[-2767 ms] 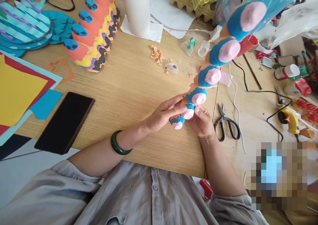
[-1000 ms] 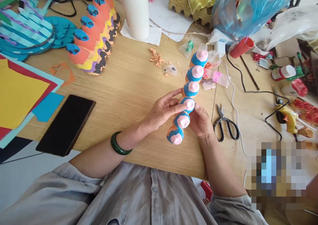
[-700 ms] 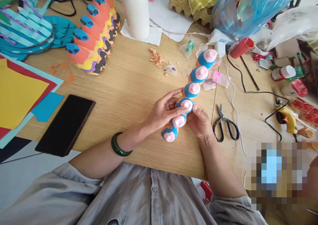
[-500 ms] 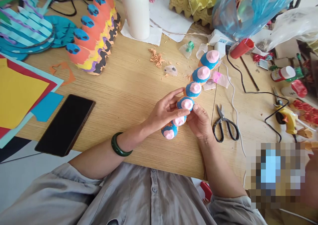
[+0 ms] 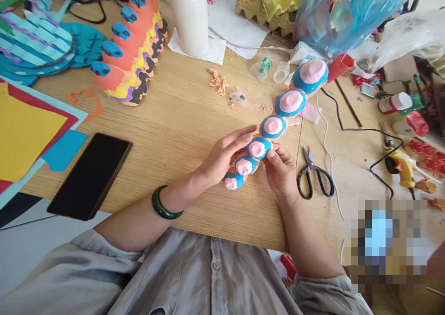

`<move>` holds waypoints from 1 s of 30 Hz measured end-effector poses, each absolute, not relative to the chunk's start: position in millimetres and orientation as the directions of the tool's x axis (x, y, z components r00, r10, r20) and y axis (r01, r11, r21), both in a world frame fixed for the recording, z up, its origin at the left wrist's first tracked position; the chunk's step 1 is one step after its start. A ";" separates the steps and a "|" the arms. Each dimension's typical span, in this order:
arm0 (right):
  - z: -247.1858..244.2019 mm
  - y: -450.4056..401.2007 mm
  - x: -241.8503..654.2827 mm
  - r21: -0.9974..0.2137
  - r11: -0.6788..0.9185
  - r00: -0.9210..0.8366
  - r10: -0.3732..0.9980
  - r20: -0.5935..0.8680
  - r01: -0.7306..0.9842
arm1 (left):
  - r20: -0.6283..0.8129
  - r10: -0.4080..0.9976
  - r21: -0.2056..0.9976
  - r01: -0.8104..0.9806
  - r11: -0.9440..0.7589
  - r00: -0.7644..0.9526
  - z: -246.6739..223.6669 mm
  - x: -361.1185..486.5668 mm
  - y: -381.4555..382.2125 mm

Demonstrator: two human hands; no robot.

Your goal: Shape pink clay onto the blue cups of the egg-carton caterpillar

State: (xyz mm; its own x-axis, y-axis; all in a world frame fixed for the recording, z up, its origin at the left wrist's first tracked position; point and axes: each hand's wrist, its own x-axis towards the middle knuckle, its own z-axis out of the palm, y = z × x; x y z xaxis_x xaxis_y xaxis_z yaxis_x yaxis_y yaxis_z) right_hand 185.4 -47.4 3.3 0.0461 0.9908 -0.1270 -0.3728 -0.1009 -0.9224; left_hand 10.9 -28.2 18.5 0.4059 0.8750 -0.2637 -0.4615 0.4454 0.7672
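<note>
we find the left hand (image 5: pixel 222 160) and right hand (image 5: pixel 280 173) holding a painted egg-carton strip (image 5: pixel 273 126), fingers (image 5: pixel 274 154) closed on its blue-and-pink cups. scissors (image 5: pixel 308 164) lie on the desk (image 5: pixel 174 120) nearby.

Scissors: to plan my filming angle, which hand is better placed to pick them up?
Probably the right hand: it sits just beside the black-handled scissors, while the left hand is across the painted cup chain, farther away.

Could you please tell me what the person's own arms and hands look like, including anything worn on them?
Both hands are bare, without gloves. The sleeves of a loose grey button-front shirt end near the elbows, leaving the forearms uncovered, and a dark green bangle circles the left wrist.
</note>
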 end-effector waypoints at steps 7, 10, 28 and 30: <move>2.3 -49.0 186.5 -0.922 -0.147 0.013 0.987 -0.162 -0.359 | -0.298 0.775 0.628 -0.496 0.599 0.558 22.9 8.5 -23.3; 3.7 -48.8 187.9 -0.894 -0.223 -0.055 0.974 -0.219 -0.387 | -0.284 0.756 0.621 -0.487 0.614 0.590 23.4 7.5 -20.4; 5.8 -48.9 189.1 -0.914 -0.278 -0.122 0.960 -0.252 -0.294 | -0.342 0.741 0.678 -0.395 0.620 0.578 18.7 7.0 -16.6; 4.2 -48.7 188.2 -0.908 -0.301 -0.122 0.953 -0.276 -0.292 | -0.368 0.733 0.667 -0.387 0.636 0.572 16.3 7.5 -16.5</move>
